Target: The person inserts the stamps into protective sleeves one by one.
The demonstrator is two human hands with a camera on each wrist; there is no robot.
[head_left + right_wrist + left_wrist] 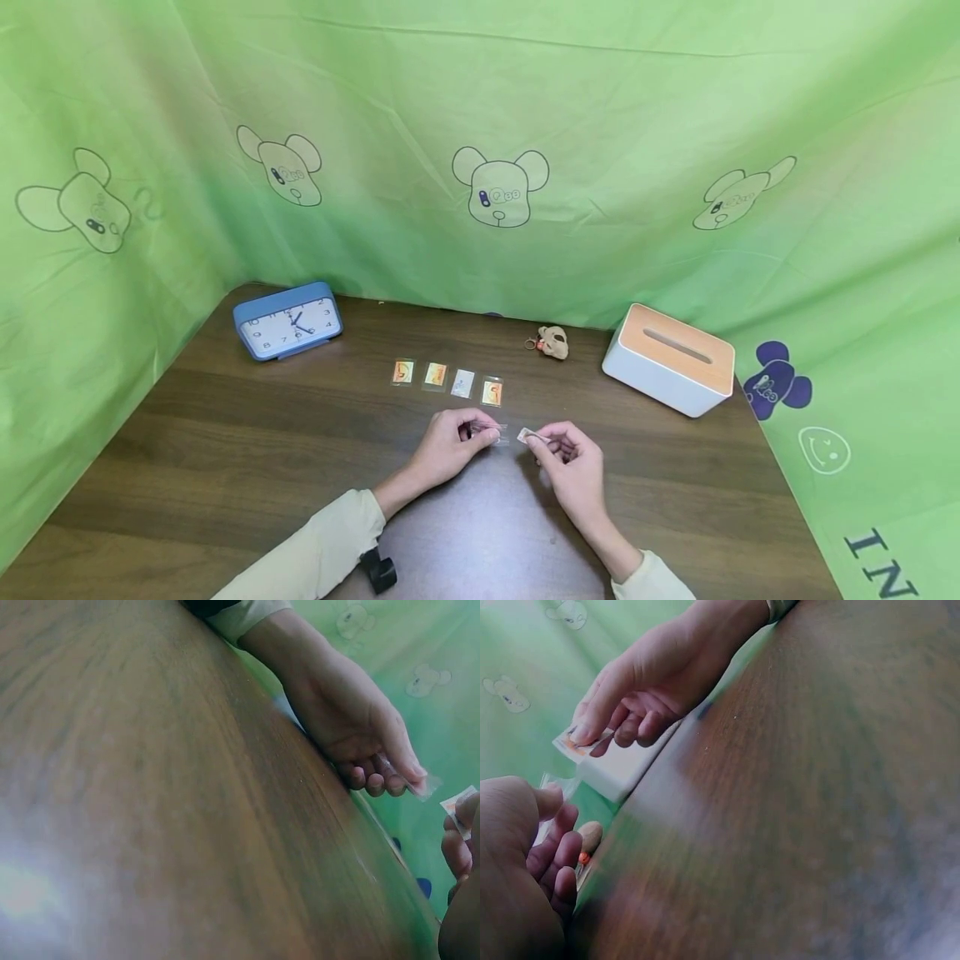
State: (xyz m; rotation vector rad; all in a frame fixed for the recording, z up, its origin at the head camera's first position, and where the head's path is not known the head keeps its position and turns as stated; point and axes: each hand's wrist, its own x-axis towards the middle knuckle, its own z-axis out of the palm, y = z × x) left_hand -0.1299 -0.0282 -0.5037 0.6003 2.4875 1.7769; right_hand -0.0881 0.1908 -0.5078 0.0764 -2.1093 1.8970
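Over the middle of the table, my left hand [450, 446] pinches a small clear plastic sleeve [504, 435] between thumb and fingers. Its clear end [429, 787] sticks out past the thumb in the right wrist view. Just to the right, my right hand [576, 477] pinches a small card [527, 435] by one end. Orange print on a white border shows on that card in the left wrist view. A narrow gap separates card and sleeve. Beyond the hands lies a row of several small cards in clear sleeves, mostly orange and yellow, one whitish-blue [462, 383].
A blue clock [288, 321] stands at the back left of the brown wooden table [360, 442]. At the back right is a white tissue box [663, 375] with a wooden lid. Between them lies a tan plush keychain [553, 342]. Green printed cloth [390, 217] hangs behind.
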